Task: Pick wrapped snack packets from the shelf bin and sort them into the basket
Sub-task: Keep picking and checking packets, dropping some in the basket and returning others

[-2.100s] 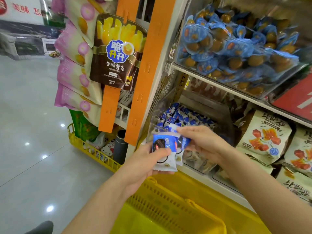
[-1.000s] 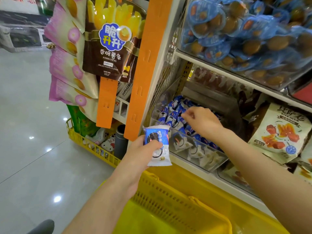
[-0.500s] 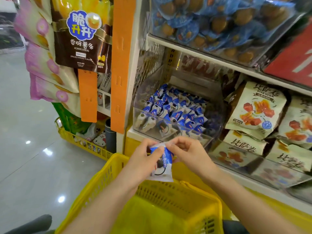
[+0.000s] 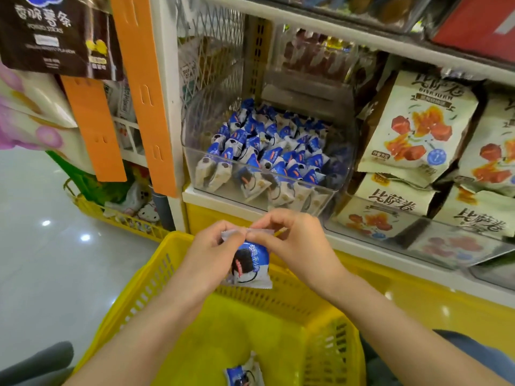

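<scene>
Both of my hands meet over the yellow basket [image 4: 150, 277], pinching one blue-and-white snack packet [image 4: 250, 266] by its crimped top edge. The left hand [image 4: 211, 254] has its thumb and fingers curled onto the left part of the seal, and the right hand [image 4: 295, 243] nips the same edge just beside it, so the fingertips of the two nearly touch. The packet hangs upright below them, above the basket's far rim and clear of its floor. A second packet [image 4: 243, 376] of the same kind lies well beneath my wrists on the basket's bottom, partly cut off by the frame. Just beyond my knuckles stands the clear shelf bin [image 4: 188, 168], heaped with matching wrapped packets [image 4: 267, 146] — some are pressed against its front wall. Past the right hand, cream pouches [image 4: 415, 126] printed with red and orange pieces are stacked beside the bin. Past the left hand, orange strips [image 4: 139, 87] hang down the shelf post, with a brown bag [image 4: 50, 34] clipped higher up over a glossy floor [image 4: 41, 260].
</scene>
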Demonstrator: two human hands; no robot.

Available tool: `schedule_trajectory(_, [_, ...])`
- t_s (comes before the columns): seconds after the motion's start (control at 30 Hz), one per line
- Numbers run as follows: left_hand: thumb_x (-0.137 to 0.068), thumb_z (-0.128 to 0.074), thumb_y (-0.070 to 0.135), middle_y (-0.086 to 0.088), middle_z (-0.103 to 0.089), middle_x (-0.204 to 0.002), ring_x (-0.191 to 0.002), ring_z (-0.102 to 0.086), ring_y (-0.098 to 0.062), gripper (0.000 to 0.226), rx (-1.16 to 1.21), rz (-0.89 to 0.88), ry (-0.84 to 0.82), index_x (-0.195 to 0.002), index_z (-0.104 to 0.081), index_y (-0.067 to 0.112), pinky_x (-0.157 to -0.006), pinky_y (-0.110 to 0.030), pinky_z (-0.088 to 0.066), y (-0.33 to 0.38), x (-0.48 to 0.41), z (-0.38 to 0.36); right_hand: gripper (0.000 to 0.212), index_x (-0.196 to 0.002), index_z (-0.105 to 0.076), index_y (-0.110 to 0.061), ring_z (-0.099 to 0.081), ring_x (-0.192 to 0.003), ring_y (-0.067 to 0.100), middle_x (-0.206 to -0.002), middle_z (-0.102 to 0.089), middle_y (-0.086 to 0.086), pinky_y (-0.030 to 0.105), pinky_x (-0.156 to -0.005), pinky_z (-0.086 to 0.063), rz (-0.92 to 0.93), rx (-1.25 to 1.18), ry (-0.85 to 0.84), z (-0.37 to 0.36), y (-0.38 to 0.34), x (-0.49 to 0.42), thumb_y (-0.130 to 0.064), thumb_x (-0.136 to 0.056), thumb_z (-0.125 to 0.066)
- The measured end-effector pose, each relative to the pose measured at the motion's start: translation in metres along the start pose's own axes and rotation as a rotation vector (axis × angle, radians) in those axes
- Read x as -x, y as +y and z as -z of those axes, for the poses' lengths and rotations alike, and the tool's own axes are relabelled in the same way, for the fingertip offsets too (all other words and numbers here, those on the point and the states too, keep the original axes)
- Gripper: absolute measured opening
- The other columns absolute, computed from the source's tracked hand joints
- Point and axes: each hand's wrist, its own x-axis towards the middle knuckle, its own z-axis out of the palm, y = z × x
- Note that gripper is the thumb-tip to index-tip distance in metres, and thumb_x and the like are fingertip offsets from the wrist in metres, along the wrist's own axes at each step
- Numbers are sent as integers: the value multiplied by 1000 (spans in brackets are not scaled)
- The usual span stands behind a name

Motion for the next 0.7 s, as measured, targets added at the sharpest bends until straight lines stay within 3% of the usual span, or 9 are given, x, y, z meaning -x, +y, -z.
schedule_trajectory(0.1, [-93, -50, 18, 9, -63, -60, -61, -60, -1, 24, 87, 72, -38, -71, -60, 18, -62, -20, -46, -1, 0, -3, 8, -80, -70, -19, -59, -74, 5, -77, -65, -8, 25, -65, -50, 217, 258, 57, 4, 1, 5, -26, -80, -68])
schedule_trajectory(0.17, [-94, -49, 20, 6, -66, -67, -67, -63, -3, 21, 98, 73, -68, -77, -61, 17, -64, -20, -48, 0, 1, -4, 6, -81, -70, -19, -58, -73, 3, -77, -63, -10, 22, -64, -49, 230, 245, 83, 5, 1, 8, -25, -81, -68])
schedule_trajectory(0.23, [-92, -51, 23, 1, -69, -80, -77, -64, -6, 14, 104, 61, -77, -87, -63, 18, -69, -20, -49, 0, 1, -3, 4, -77, -70, -22, -58, -70, 1, -72, -63, -14, 14, -63, -46, 115, 72, 116, 4, 1, 10, -19, -80, -70])
schedule_trajectory(0.3, [-88, -58, 24, 1, -71, -91, -81, -65, -6, 11, 111, 73, -108, -97, -63, 20, -71, -17, -47, 1, 2, 1, 12, -72, -68, -21, -59, -63, 1, -68, -66, -9, 16, -59, -50, -79, -204, 172, 4, 0, 8, -13, -80, -69])
schedule_trajectory(0.4, [-82, -65, 15, 1, -74, -92, -80, -68, -8, 23, 151, 108, -158, -105, -62, 16, -67, -19, -52, 0, 4, 3, 12, -76, -66, -15, -63, -60, 5, -70, -68, 1, 17, -52, -52, -337, -515, 240, 11, 4, 5, -11, -86, -62])
schedule_trajectory(0.47, [-82, -64, 9, -1, -74, -89, -78, -69, -10, 19, 203, 105, -97, -101, -64, 13, -66, -21, -55, 0, 4, 5, 10, -82, -63, -13, -65, -61, 3, -74, -69, 1, 16, -54, -52, -454, -615, 225, 14, 9, 4, -13, -90, -57])
schedule_trajectory(0.6, [-87, -61, 11, 2, -71, -81, -74, -64, -8, 9, 82, -2, 135, -86, -64, 20, -63, -15, -52, -2, -1, 9, 3, -88, -55, -7, -64, -60, 4, -77, -64, 10, 17, -55, -54, -499, -595, 100, 13, 10, 4, -6, -90, -57])
schedule_trajectory(0.7, [-90, -57, 15, 8, -65, -77, -71, -60, -2, 15, -47, -127, 224, -80, -61, 25, -66, -17, -47, -2, -6, 13, 33, -114, -47, -9, -62, -74, 10, -92, -62, 9, 19, -63, -53, -496, -385, -92, 8, 10, 7, -2, -85, -62])
